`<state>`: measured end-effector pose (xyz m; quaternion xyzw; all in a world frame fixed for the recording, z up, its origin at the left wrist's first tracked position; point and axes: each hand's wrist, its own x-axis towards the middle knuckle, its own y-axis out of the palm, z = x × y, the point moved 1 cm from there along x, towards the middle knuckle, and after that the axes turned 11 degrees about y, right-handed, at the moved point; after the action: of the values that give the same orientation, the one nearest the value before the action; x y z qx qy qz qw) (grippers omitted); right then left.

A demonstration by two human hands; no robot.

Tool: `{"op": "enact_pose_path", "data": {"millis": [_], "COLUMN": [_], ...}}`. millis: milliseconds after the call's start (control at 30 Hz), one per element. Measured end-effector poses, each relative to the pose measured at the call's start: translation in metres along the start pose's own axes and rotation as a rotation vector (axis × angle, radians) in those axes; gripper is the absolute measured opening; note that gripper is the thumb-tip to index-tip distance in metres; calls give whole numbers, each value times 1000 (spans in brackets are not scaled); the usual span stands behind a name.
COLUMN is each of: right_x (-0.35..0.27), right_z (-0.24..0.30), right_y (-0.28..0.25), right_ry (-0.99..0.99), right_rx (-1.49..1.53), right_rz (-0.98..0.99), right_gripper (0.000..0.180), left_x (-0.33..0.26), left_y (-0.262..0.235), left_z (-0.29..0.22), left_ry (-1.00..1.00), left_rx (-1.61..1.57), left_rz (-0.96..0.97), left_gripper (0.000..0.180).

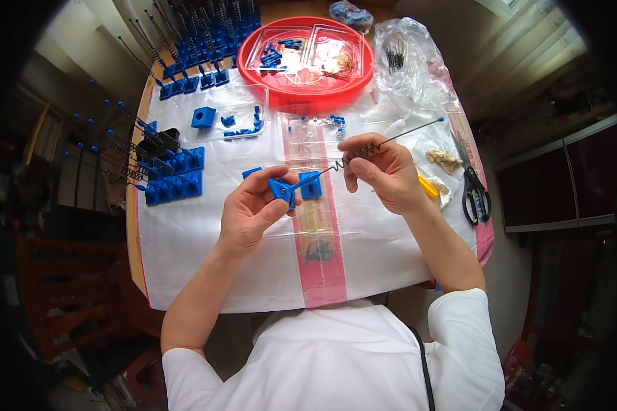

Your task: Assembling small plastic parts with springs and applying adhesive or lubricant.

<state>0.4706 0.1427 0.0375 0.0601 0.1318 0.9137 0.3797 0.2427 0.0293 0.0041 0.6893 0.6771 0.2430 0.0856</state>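
Above the near middle of the surface (pixel 206 240), the left hand (pixel 250 212) pinches a blue block (pixel 282 190), while the right hand's (pixel 384 171) grip pinches a spring (pixel 360 152) on a thin rod (pixel 411 130). The spring may slip free, or the rod bend, if forced.

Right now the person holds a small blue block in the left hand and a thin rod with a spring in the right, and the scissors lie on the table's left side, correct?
Not quite. The head view shows the scissors on the table's right side, beyond the right hand. The rest stands: the left hand holds the small blue block, the right the thin rod with a spring.
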Motion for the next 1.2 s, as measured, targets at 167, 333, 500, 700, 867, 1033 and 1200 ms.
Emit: {"op": "enact_pose_path", "data": {"millis": [167,333,500,700,867,1033,1200], "right_x": [-7,-9,-8,-8,-7,-8,-10], "right_z": [-2,-16,-25,-29,-30,-33,-29], "right_y": [-20,-24,-23,-21,-20,-19,0], "right_ry": [-26,7,50,80,59,85,259], "right_rx": [13,71,93,136,135,224,257], "right_rz": [-75,-142,-187,-200,-169,-141,-70], "right_gripper": [29,22,22,23,24,26,29], "left_x": [1,0,1,1,2,2,-5], "left_y": [2,1,1,-2,-5,-4,2], "left_z": [0,3,2,3,3,2,3], "left_ry": [10,-11,-7,-69,-148,-167,-302], "left_rx": [30,56,67,39,-69,-110,-147], "left_rz": [-12,-24,-37,-49,-90,-105,18], "left_gripper": [50,53,51,45,44,42,35]}}
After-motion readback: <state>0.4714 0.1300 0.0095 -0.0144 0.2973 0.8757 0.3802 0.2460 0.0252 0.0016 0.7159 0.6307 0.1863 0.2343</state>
